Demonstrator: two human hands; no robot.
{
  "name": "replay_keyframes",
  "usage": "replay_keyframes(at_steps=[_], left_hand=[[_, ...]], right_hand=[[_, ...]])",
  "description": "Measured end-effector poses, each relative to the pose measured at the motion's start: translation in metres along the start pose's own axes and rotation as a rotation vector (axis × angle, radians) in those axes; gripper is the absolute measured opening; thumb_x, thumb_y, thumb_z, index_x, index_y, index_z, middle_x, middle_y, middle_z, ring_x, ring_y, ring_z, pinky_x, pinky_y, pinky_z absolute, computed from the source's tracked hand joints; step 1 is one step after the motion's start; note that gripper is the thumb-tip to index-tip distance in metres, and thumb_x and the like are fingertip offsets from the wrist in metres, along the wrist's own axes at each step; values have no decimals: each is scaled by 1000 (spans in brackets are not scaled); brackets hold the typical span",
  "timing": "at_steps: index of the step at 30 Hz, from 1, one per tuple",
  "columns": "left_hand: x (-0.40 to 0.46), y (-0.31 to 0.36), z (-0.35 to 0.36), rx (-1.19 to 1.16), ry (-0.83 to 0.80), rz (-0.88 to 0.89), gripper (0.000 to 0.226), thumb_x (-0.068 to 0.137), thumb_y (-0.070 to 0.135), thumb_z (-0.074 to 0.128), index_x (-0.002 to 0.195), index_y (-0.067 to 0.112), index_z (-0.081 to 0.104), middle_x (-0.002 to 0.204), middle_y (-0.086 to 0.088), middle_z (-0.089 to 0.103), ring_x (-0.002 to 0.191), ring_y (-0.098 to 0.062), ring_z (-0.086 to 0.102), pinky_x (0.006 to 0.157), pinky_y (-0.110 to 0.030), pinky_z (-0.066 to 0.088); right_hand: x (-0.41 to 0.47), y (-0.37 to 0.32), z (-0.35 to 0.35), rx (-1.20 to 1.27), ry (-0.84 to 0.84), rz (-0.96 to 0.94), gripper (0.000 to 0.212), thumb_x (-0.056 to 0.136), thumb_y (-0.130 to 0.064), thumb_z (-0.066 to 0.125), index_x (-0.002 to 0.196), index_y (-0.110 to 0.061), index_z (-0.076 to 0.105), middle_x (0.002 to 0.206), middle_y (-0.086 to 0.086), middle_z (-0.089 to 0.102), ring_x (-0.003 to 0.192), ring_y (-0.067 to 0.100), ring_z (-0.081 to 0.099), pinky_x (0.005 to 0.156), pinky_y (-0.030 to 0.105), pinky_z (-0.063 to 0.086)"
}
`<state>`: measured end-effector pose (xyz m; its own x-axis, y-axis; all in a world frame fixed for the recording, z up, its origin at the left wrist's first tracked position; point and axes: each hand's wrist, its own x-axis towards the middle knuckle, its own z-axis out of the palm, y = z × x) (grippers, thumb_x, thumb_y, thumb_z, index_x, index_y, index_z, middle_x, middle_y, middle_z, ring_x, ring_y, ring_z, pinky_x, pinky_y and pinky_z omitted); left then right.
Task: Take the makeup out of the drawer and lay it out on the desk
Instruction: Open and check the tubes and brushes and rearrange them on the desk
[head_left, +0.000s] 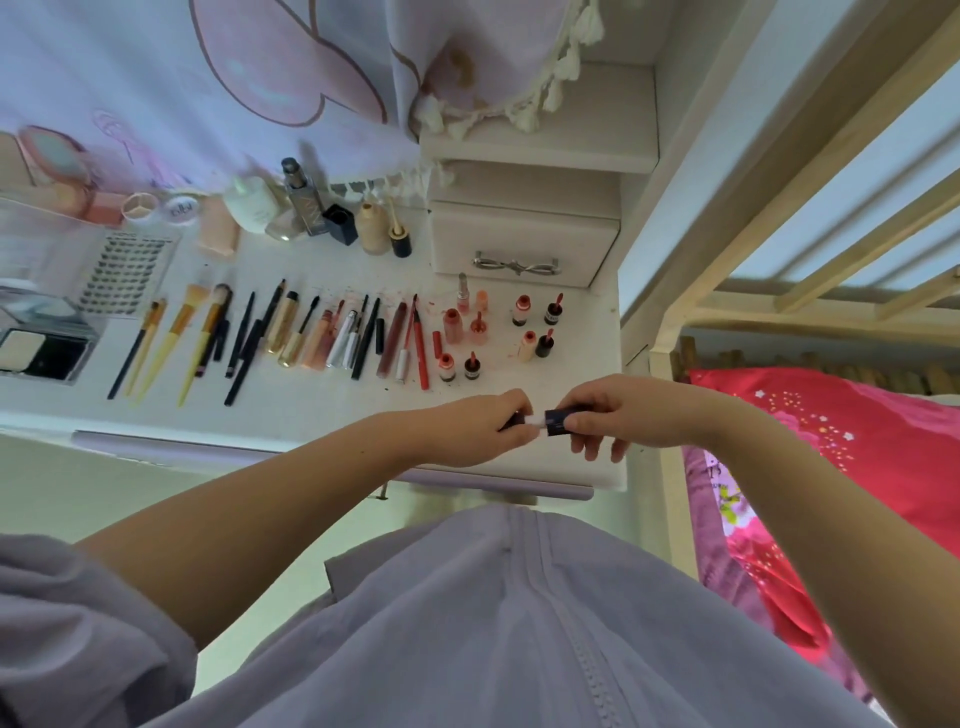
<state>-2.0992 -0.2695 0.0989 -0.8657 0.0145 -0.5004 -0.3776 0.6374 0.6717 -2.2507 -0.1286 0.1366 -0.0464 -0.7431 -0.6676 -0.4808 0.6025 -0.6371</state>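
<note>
Most of the small dark tube (555, 422) is hidden inside the left hand (485, 428) and the right hand (618, 415). Far left of the tube, the clear box (47, 332) (blurry) is cut off by the edge.

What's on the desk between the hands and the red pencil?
In the head view, bare desk lies between the hands and the red pencil, apart from faint red smudges.

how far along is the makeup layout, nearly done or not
Mostly done, it seems: brushes, pencils, tubes and small lip bottles already lie in rows on the desk. In hand: the left hand and right hand grip a dark lipstick between them, not yet laid down. The drawer's remaining contents aren't visible.
</note>
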Motion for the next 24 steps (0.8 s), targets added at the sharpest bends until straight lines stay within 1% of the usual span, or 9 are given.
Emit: replay_keyframes(at_steps=[2,5,8,10,12,14,19,22,24], left_hand=[[-3,-10,0,-50,12,-42,19,99,33,37,101,16,46,74,2,51,60,-12,41,57,-22,34],[-4,-19,1,-168,146,-65,15,96,31,46,101,19,53,84,3,59,69,-12,51,64,-22,40],[6,-18,5,-141,345,-58,15,92,35,55,90,22,60,84,-2,60,79,-19,57,69,-29,43],[16,-16,8,-90,471,-77,16,90,37,57,90,23,64,87,-2,58,82,-18,55,66,-24,38],[25,-16,11,-95,569,-102,16,89,34,59,93,20,65,89,0,54,79,-15,53,65,-18,34],[30,-16,15,-114,634,-99,13,89,29,60,94,18,65,90,2,51,77,-14,53,68,-18,38],[42,-15,31,-48,712,-67,21,90,19,59,108,8,63,103,-6,53,79,-15,50,73,-21,38],[48,-15,39,-39,712,-98,20,90,15,58,108,5,61,106,-10,53,80,-23,53,72,-25,41],[50,-16,42,-45,713,-120,21,90,15,57,108,5,60,107,-11,53,83,-26,54,74,-31,45]], right_hand=[[-5,11,-5,142,36,55,13,97,-25,49,105,-19,57,91,-2,71,80,4,68,65,20,54],[-4,27,-3,327,176,116,15,98,-26,48,105,-16,56,91,-2,74,85,10,70,69,25,54],[13,38,10,282,389,87,18,97,-29,48,102,-16,58,89,-4,70,79,10,63,65,23,47],[26,42,17,327,480,70,17,97,-25,50,107,-14,57,91,-1,67,78,11,61,63,22,49],[37,45,20,494,497,68,24,97,-18,50,120,-11,52,95,4,65,84,14,65,66,24,54],[46,46,20,599,497,79,29,97,-14,50,125,-9,49,101,6,64,91,16,66,73,28,57],[67,52,28,343,641,44,23,97,-23,48,116,-22,37,124,1,63,100,21,63,72,26,49],[80,54,43,164,708,-33,32,96,-21,50,126,-15,38,126,7,56,111,24,54,88,32,44],[86,59,52,5,782,-77,31,94,-16,52,124,-10,46,121,8,56,107,26,49,90,34,41]])
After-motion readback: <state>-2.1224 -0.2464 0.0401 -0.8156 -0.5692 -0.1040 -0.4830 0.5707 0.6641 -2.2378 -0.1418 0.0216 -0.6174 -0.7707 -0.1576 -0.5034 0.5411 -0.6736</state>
